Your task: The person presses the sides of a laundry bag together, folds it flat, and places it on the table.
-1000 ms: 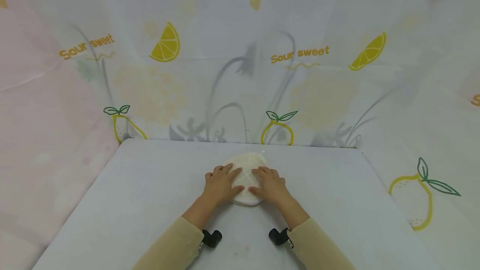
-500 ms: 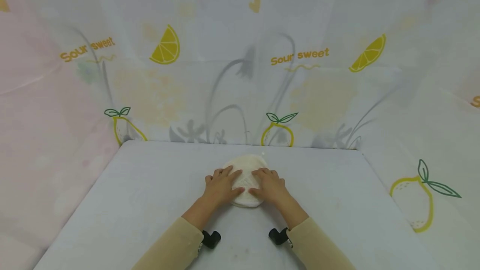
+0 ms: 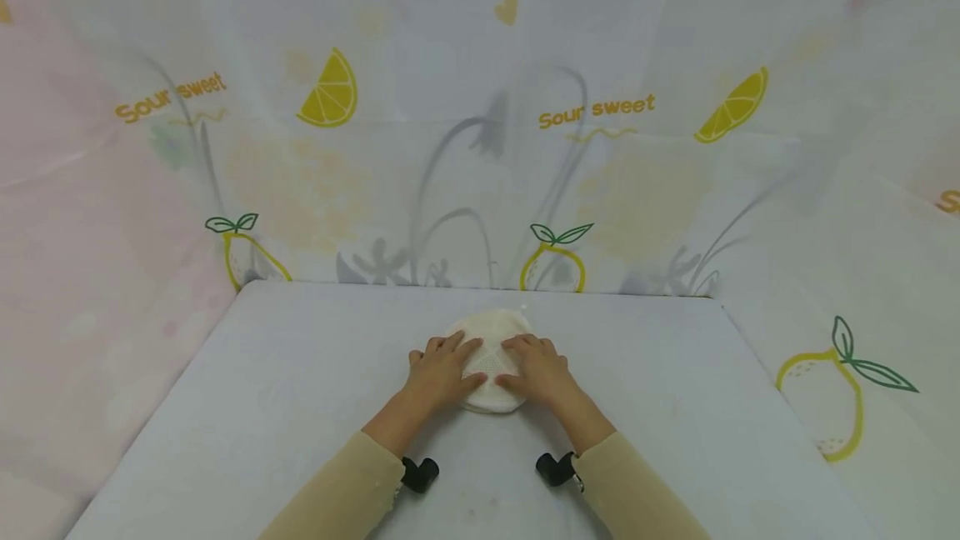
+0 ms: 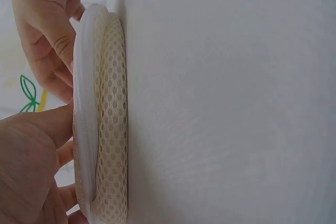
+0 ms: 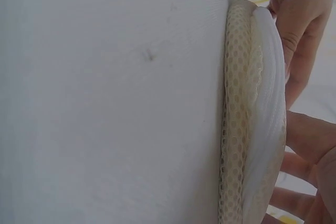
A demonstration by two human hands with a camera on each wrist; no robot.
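Note:
A round, cream mesh laundry bag [image 3: 491, 323] lies on the white table, low and thick like a cushion. Its side shows honeycomb mesh [image 4: 113, 114] in the left wrist view, with a smooth white band [image 5: 269, 93] running above it in the right wrist view. My left hand [image 3: 437, 373] rests on the left part of the bag, fingers spread and thumb toward the middle. Mirroring it, my right hand [image 3: 545, 369] rests on the right part. Both thumbs and index fingers touch the top face; a strip of mesh shows between the hands.
The white table [image 3: 300, 382] extends around the bag to a back edge. Behind it hangs a pale curtain [image 3: 420, 173] printed with lemons. Black wrist devices [image 3: 420, 475] stick out from under both beige sleeves [image 3: 337, 486].

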